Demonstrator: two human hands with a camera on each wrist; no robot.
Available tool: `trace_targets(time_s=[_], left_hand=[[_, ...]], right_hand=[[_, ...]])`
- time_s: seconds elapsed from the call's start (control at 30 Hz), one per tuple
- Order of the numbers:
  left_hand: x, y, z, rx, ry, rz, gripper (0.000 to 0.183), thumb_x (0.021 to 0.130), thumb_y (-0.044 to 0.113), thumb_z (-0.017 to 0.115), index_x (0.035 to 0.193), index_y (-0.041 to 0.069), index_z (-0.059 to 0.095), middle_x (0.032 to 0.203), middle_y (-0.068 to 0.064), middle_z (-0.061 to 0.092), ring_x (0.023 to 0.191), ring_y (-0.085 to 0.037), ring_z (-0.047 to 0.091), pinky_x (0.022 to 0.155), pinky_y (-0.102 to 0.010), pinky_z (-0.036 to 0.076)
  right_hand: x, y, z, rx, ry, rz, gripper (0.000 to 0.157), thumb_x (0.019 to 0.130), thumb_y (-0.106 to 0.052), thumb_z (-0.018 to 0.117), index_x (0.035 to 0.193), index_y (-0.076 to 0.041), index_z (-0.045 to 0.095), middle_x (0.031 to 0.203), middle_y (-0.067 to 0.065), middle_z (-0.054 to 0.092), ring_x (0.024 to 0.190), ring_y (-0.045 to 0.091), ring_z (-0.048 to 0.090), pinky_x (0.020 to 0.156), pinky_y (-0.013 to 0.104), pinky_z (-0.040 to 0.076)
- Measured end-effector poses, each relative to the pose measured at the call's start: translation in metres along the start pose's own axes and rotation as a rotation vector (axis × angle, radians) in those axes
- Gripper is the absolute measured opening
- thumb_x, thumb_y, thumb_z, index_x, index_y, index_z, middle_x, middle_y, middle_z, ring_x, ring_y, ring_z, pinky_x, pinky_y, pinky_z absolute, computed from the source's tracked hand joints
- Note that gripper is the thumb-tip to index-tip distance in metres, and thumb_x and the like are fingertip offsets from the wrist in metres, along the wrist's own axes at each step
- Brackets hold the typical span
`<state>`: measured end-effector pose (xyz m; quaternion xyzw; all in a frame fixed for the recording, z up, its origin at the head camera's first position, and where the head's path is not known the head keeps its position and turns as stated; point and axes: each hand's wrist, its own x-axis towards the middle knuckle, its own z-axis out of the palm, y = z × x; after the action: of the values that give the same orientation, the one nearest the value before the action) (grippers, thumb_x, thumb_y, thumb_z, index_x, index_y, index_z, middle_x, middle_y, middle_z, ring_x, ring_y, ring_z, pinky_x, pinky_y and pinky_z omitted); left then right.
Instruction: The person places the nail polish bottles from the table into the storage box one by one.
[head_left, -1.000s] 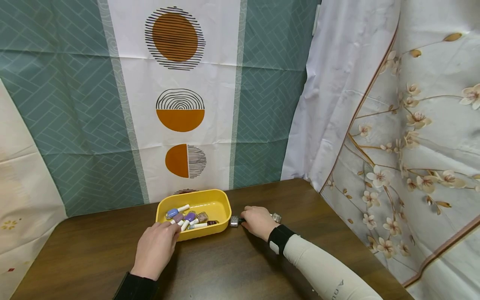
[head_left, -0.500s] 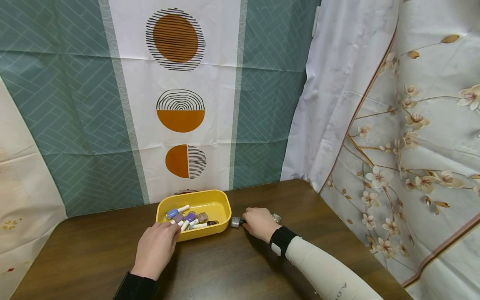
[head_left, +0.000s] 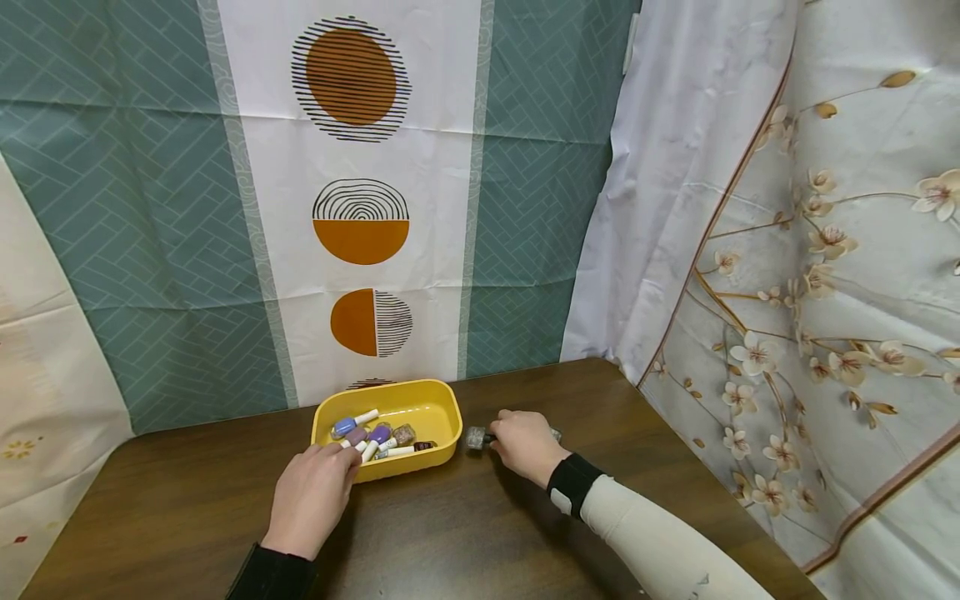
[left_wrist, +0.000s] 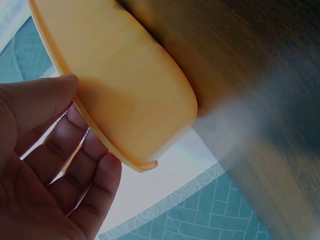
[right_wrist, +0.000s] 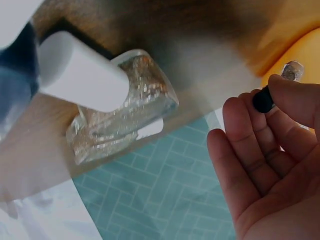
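Observation:
My left hand (head_left: 311, 496) holds the near left rim of a yellow tray (head_left: 438, 392). In the left wrist view the thumb lies on the outer wall (left_wrist: 130, 95), with the fingers behind the rim. Inside are several nail polish bottles, among them a blue one (head_left: 343, 427) and a purple one (head_left: 381, 432). Just right of the tray, my right hand (head_left: 525, 446) pinches the black cap (right_wrist: 263, 100) of a silver-glitter nail polish (head_left: 476, 438) between thumb and fingers. The bottle's glass (right_wrist: 292, 71) points toward the tray.
Beyond the right hand, glitter nail polish bottles lie on the brown table (head_left: 442, 542); one with a white cap (right_wrist: 85, 72) shows large in the right wrist view. A dark blue blurred shape (right_wrist: 17, 80) fills that view's left edge. A patterned curtain (head_left: 360, 167) hangs behind the table.
The right hand has shifted slightly right, and the silver-glitter nail polish has moved with it and turned, a little farther from the tray. The left hand and tray have stayed put.

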<state>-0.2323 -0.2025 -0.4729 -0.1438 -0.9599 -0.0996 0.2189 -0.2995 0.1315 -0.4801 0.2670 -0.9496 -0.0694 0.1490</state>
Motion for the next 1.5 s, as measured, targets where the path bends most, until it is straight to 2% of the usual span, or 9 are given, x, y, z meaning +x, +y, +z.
trace_targets(time_s=[0.33, 0.57, 0.77, 1.0, 1.27, 1.5], left_hand=[[0.002, 0.000, -0.002, -0.004, -0.073, -0.030, 0.018, 0.077, 0.019, 0.084, 0.091, 0.016, 0.073, 0.083, 0.002, 0.066, 0.075, -0.020, 0.052, 0.077, -0.041, 0.048], [0.001, 0.000, -0.002, 0.001, -0.063, -0.023, 0.018, 0.077, 0.019, 0.084, 0.090, 0.015, 0.073, 0.083, 0.002, 0.066, 0.075, -0.020, 0.053, 0.075, -0.040, 0.048], [0.002, 0.000, -0.001, 0.003, -0.042, -0.019, 0.019, 0.076, 0.019, 0.085, 0.090, 0.015, 0.074, 0.083, 0.001, 0.067, 0.074, -0.020, 0.053, 0.075, -0.040, 0.048], [0.002, 0.000, 0.000, -0.006, -0.045, -0.027, 0.018, 0.076, 0.019, 0.085, 0.090, 0.015, 0.074, 0.082, 0.001, 0.066, 0.074, -0.020, 0.052, 0.075, -0.041, 0.048], [0.002, -0.001, 0.000, -0.010, -0.045, -0.031, 0.018, 0.076, 0.019, 0.085, 0.090, 0.016, 0.074, 0.082, 0.002, 0.066, 0.074, -0.020, 0.052, 0.075, -0.041, 0.048], [0.002, -0.001, -0.001, -0.006, -0.050, -0.021, 0.018, 0.076, 0.019, 0.085, 0.088, 0.016, 0.073, 0.082, 0.002, 0.066, 0.074, -0.020, 0.052, 0.075, -0.040, 0.048]], right_hand=[[-0.007, 0.008, -0.020, 0.021, 0.078, 0.030, 0.009, 0.085, -0.027, 0.075, 0.085, -0.019, 0.072, 0.072, -0.007, 0.052, 0.063, 0.010, 0.056, 0.055, 0.028, 0.046], [-0.006, 0.012, -0.035, 0.019, 0.140, 0.041, 0.009, 0.087, -0.028, 0.074, 0.089, -0.019, 0.073, 0.075, -0.007, 0.053, 0.064, 0.009, 0.056, 0.056, 0.029, 0.047], [-0.003, 0.006, -0.048, 0.052, 0.185, 0.027, 0.009, 0.088, -0.027, 0.074, 0.091, -0.018, 0.074, 0.075, -0.008, 0.052, 0.066, 0.009, 0.056, 0.057, 0.029, 0.047], [0.005, -0.006, -0.055, 0.066, 0.147, 0.023, 0.012, 0.090, -0.029, 0.072, 0.095, -0.018, 0.074, 0.076, -0.009, 0.052, 0.065, 0.007, 0.050, 0.058, 0.025, 0.045], [0.016, -0.023, -0.059, 0.073, 0.130, 0.029, 0.014, 0.091, -0.030, 0.071, 0.097, -0.017, 0.075, 0.076, -0.008, 0.052, 0.065, 0.007, 0.050, 0.057, 0.024, 0.045], [0.028, -0.037, -0.058, 0.059, 0.130, 0.045, 0.014, 0.091, -0.030, 0.071, 0.090, -0.016, 0.074, 0.072, -0.007, 0.050, 0.060, 0.008, 0.049, 0.052, 0.024, 0.041]])
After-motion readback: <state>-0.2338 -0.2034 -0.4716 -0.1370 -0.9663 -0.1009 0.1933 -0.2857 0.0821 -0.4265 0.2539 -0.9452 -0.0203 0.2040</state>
